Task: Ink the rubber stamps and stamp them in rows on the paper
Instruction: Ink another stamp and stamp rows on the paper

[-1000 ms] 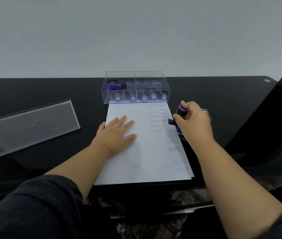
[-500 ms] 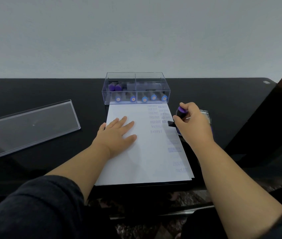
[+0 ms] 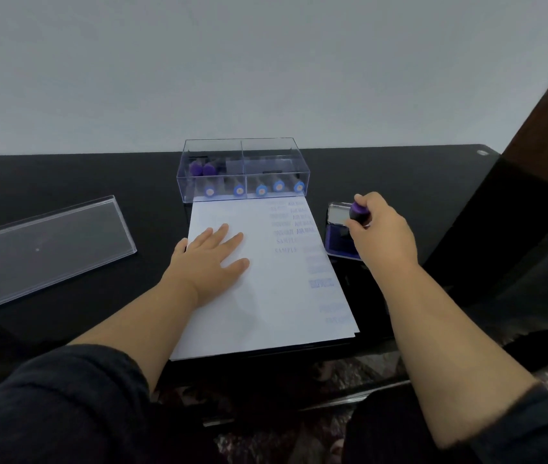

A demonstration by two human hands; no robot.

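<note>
Right hand (image 3: 381, 229) has moved off the paper's right edge, where it was half a second ago, and now sits over the open ink pad (image 3: 339, 236) just right of the sheet. Reads as a re-ink step: last impression done, stamp going back for ink before the next row entry.

Right fingers are curled tight around the purple-handled rubber stamp (image 3: 359, 212), pinching the knob from the sides; stamp face points down at the pad. Whether it is touching the ink yet cannot be told, as the hand hides the base.

Left hand (image 3: 210, 254) is unchanged: flat on the paper (image 3: 266, 296), fingers straight and slightly spread, pinning the sheet's upper left.

Paper carries blue impressions down its right side ("AIR MAIL", "SAMPLE" legible, lower ones smeared or faint). Left two-thirds blank, so plenty of rows left.

Remaining stamps (image 3: 259, 189) lie in the clear box (image 3: 242, 152) touching the paper's far edge. Box lid (image 3: 45, 242) lies well apart on the left.
</note>
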